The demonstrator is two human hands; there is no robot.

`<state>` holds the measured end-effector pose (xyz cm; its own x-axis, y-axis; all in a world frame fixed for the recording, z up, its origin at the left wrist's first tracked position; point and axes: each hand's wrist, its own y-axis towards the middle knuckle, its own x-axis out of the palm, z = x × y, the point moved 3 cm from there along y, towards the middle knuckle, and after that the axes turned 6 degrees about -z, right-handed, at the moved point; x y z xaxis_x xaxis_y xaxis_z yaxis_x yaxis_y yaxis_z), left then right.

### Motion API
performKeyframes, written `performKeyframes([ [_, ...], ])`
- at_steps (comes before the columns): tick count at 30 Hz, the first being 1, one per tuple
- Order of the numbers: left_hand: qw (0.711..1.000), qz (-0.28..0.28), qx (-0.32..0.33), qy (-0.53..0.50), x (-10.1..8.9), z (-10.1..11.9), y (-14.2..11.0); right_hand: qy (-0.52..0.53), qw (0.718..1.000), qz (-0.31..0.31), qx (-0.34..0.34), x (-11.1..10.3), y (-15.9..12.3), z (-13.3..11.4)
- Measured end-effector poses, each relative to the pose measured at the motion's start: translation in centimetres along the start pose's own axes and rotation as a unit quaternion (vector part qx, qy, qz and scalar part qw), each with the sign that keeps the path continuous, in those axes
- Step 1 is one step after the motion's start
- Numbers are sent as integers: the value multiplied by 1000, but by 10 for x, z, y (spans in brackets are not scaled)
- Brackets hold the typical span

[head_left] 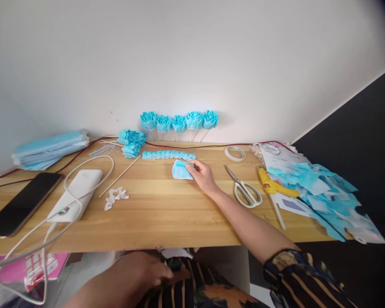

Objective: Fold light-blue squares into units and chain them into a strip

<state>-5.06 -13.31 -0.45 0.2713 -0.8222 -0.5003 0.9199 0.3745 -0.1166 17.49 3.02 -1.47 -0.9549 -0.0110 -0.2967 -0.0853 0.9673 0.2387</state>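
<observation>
My right hand (201, 173) is closed, thumb and fingers pinching a small stack of light blue fabric pieces (181, 170) over the middle of the table. Just behind the stack lies a row of overlapping rolled blue petals (167, 155). My left hand (147, 273) is low in front of the table edge, over my lap; motion smears its fingers, so I cannot make out whether it holds anything. Scissors (246, 190) with white handles rest to the right of my right hand, and a roll of tape (235, 153) lies behind them.
Several blue fabric flowers (179, 123) on sticks lean against the wall, with more (131, 142) lying left. A mask stack (51, 147), phone (24, 203), white power bank (77, 192) with cable, stick (120, 176) and paper scraps (115, 196) occupy the left. Rightward are a yellow glue gun (276, 186) and blue scraps (330, 196).
</observation>
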Motion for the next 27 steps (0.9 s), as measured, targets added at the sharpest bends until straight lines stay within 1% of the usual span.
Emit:
performKeyframes([
  [1,999,16,26,11,-14,10,-1,-12,1000,-2,-4,0,-1,-2],
  [2,997,67,19,30,-31,17,0,-24,1000,-3,-10,0,-2,-4],
  [3,991,128,-8,48,-48,20,5,-35,999,-7,-17,1,-2,-6],
  [4,973,224,-21,54,-67,20,11,-45,999,-11,-28,1,-3,-9],
  [5,951,303,-30,52,-84,18,19,-55,998,-14,-40,1,-4,-11],
  [6,932,357,-46,46,-98,11,31,-63,996,-18,-52,1,-4,-14],
  [7,916,397,-44,44,-110,3,43,-72,995,-21,-63,1,-5,-16],
  [8,906,420,-42,39,-120,-7,57,-82,994,-22,-73,0,-5,-17],
  [9,904,425,-45,22,-127,-18,71,-91,992,-23,-81,0,-5,-17],
  [10,907,418,-51,-11,-133,-29,84,-100,991,-22,-87,0,-4,-18],
  [12,929,356,-61,-85,-137,-45,107,-110,989,-20,-94,-1,-4,-17],
  [14,936,316,-89,-128,-137,-52,119,-106,990,-16,-89,-2,-3,-15],
  [15,933,309,-104,-150,-135,-53,122,-97,992,-14,-81,-2,-2,-13],
  [18,910,328,-128,-217,-131,-54,124,-46,998,-7,-43,-4,0,-11],
  [21,894,351,-113,-253,-127,-56,121,24,999,-12,-18,-6,1,-12],
  [23,891,361,-107,-255,-125,-58,119,63,997,-43,-9,-6,1,-14],
  [27,889,379,-113,-232,-125,-60,114,110,984,-136,22,1,0,-12],
])
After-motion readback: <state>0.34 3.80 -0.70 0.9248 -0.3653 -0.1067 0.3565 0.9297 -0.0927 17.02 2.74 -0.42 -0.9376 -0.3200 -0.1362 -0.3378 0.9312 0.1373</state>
